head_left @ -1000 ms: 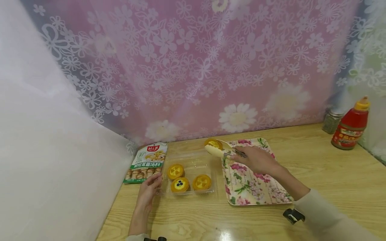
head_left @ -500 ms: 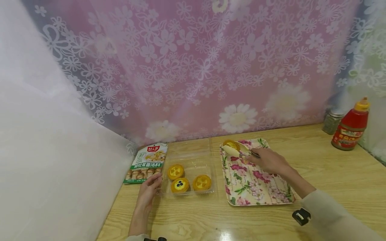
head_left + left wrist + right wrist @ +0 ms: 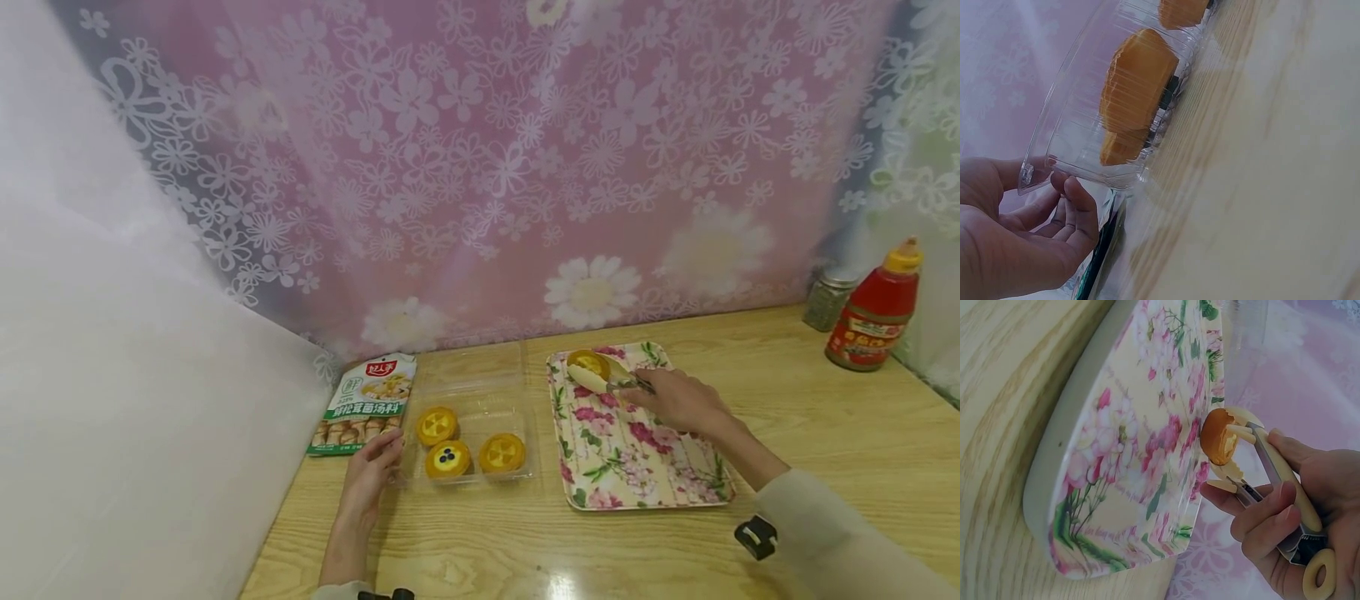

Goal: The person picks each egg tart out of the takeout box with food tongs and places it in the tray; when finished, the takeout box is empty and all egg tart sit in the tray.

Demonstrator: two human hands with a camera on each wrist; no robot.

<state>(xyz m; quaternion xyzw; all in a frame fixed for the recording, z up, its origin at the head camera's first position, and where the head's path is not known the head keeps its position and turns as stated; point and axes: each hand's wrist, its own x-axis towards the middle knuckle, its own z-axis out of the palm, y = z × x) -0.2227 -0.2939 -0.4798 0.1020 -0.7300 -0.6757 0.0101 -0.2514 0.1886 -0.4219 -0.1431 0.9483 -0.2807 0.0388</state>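
My right hand (image 3: pixel 678 402) grips cream-tipped metal tongs (image 3: pixel 1288 478), fingers and thumb curled round the two arms. Between the tong tips is an egg tart (image 3: pixel 1215 435), at the far left corner of the flowered tray (image 3: pixel 630 475) and right at its surface. To the left, my left hand (image 3: pixel 365 477) pinches the near left rim of a clear plastic clamshell box (image 3: pixel 1063 119) between thumb and fingers. Inside the box lie two tarts with yellow wedge tops, the left one (image 3: pixel 437 426) and the right one (image 3: pixel 502 454), plus a blueberry-topped tart (image 3: pixel 448 459).
A green and white food pouch (image 3: pixel 367 404) lies left of the box. The box's lid (image 3: pixel 472 367) is folded back toward the flowered curtain (image 3: pixel 480 183). At the far right of the wooden table stand a red sauce bottle (image 3: pixel 873 312) and a small spice jar (image 3: pixel 827 300).
My right hand has moved right with the tongs, bringing the tart from beside the box lid onto the tray's far left corner. My left hand stays at the box rim.
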